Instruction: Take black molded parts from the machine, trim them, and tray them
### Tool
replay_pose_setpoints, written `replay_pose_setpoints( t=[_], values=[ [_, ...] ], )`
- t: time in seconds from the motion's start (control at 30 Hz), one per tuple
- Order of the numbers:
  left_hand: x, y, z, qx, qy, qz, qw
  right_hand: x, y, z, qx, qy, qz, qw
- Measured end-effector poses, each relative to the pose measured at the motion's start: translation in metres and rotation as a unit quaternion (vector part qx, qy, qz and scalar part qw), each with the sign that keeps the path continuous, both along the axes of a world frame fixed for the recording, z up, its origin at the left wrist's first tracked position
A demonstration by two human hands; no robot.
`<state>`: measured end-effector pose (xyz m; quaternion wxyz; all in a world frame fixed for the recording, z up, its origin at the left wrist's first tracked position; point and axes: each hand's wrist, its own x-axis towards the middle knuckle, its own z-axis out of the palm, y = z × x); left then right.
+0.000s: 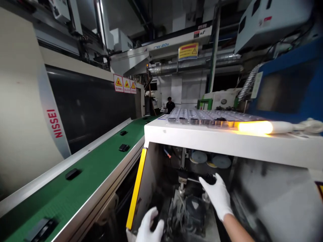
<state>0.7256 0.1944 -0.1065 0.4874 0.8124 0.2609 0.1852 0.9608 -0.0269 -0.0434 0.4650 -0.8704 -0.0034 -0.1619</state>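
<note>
- The right hand (216, 197), in a white glove, is reached into an open machine bay (148, 174). Its fingers (207, 181) are extended, with the tips laid on a black fitting (212, 179). Whether the fitting is gripped or only touched cannot be told.
- The left hand (148, 227), also gloved, is held low at the bay's opening and is partly cut off by the frame. Its fingers are bent, but nothing held can be made out.
- The work in hand is judged to be at the fitting inside the bay. A secure hold on it and clearance around the hands would be called for by the next move.
- A dark mechanism (194, 211) is seen below the fitting, and two grey-blue discs (199, 157) are set behind it.
- A yellow strip (136, 188) is fixed along the bay's left edge.
- Clear plastic trays (212, 117) are laid on the white housing (227, 143) above the bay, beside a glowing lamp (254, 127).
- A green conveyor belt (75, 191) with black cleats is run along the left, beside a Nissei machine (54, 123).
- Warning signs (124, 84) are mounted farther on, and a co-worker (170, 105) is seen in the distance.
</note>
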Motion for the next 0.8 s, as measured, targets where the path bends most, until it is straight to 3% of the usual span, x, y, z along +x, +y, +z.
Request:
replay_pose_setpoints(
  t=[0.1, 0.2, 0.33, 0.43, 0.53, 0.7, 0.8],
  values=[
    [0.084, -0.019, 0.046, -0.006, -0.052, 0.016, 0.999, 0.008, 0.015, 0.006, -0.009, 0.072, -0.034, 0.997],
    [0.148, -0.045, 0.082, 0.019, -0.098, -0.002, 0.995, 0.009, 0.021, 0.007, 0.029, 0.106, -0.063, 0.992],
    [0.202, -0.071, 0.092, 0.004, -0.125, -0.033, 0.992, 0.014, 0.024, 0.004, 0.076, 0.113, -0.057, 0.989],
    [0.22, -0.077, 0.088, -0.025, -0.119, 0.012, 0.992, 0.019, 0.027, -0.002, 0.035, 0.031, -0.094, 0.994],
    [0.223, -0.078, 0.084, -0.048, -0.079, 0.064, 0.994, 0.023, 0.029, -0.008, -0.012, -0.069, -0.131, 0.989],
    [0.22, -0.074, 0.079, -0.023, -0.071, 0.047, 0.996, 0.027, 0.03, -0.015, 0.072, 0.013, -0.107, 0.992],
    [0.226, -0.071, 0.076, 0.004, -0.071, 0.051, 0.996, 0.032, 0.029, -0.02, 0.053, -0.02, -0.119, 0.991]
  ],
)
